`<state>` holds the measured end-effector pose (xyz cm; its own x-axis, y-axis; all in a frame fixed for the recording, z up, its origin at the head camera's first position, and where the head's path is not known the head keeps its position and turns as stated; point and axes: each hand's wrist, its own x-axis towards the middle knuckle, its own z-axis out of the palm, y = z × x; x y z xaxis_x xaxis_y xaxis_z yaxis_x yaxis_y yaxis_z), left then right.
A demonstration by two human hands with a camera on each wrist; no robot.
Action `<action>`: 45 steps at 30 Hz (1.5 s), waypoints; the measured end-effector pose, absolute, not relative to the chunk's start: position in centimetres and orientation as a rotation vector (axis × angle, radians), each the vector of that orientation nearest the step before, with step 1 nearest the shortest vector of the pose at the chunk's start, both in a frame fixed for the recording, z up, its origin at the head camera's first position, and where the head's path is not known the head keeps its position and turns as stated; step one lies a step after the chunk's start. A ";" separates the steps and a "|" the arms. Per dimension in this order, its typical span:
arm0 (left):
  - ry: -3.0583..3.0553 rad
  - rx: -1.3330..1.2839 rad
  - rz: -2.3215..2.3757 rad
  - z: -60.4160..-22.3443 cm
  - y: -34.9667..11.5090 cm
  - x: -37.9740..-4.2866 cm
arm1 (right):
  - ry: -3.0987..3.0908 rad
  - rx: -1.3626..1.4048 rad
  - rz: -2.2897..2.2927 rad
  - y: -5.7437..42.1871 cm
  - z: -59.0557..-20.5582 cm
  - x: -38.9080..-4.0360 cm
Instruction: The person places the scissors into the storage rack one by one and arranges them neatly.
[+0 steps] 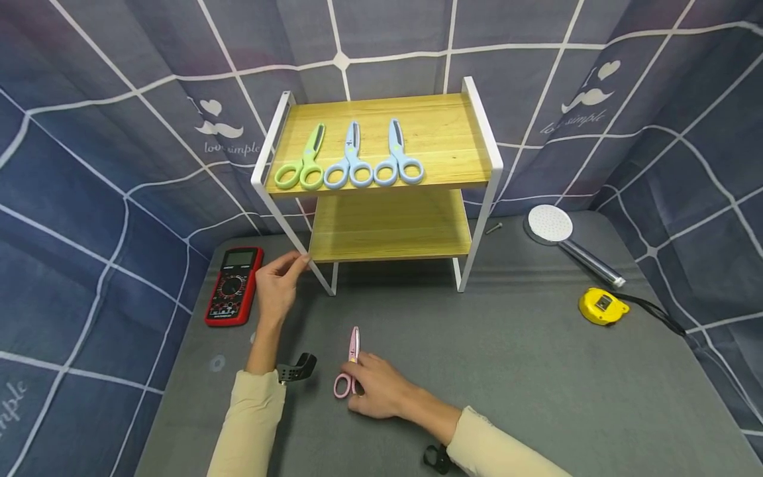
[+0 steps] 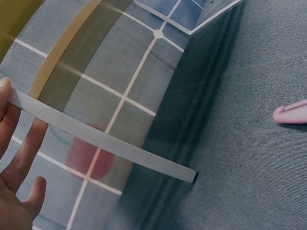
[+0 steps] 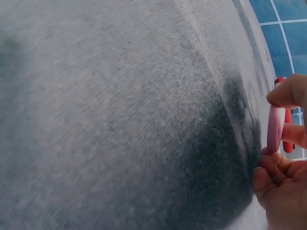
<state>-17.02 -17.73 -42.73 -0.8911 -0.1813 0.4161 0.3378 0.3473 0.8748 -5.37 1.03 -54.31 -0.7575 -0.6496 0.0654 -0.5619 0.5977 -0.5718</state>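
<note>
In the head view, my left hand (image 1: 275,291) pinches the white front leg (image 1: 322,280) of a two-tier wooden shelf (image 1: 387,242) near its lower board. The left wrist view shows the fingers (image 2: 29,148) against that white leg. Low over the grey table, my right hand (image 1: 381,387) grips pink scissors (image 1: 354,341) by the handle loops, blades pointing at the shelf. In the right wrist view a pink handle (image 3: 275,129) sits between thumb and fingers. Green scissors (image 1: 309,158) and two blue scissors (image 1: 352,149) lie side by side on the top board, handles toward me.
A red multimeter (image 1: 243,268) lies left of the shelf, close beside my left hand. To the right are a shower head (image 1: 550,224), a yellow tape measure (image 1: 598,307) with a black strap, and a small screw (image 1: 494,228). Patterned curtain (image 1: 393,33) surrounds the table.
</note>
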 end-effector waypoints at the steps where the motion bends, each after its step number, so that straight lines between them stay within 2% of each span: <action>1: -2.176 -0.136 -1.563 -42.7 -17.7 -17.0 | 2.685 -1.028 -0.886 1.2 -54.1 -5.3; 23: -2.179 -0.135 -1.565 -42.7 -17.8 -17.0 | 2.978 -1.345 -1.077 7.9 -41.1 -6.6; 45: -2.201 -0.023 -1.695 -41.9 -17.9 -16.7 | 3.148 -1.383 -1.233 13.5 -33.2 -7.9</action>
<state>-16.72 -17.94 -41.92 -0.9345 -0.2042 0.2915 0.2296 0.2798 0.9322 -7.88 13.50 -33.19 -0.6037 -0.4459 0.6609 -0.7761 0.5182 -0.3593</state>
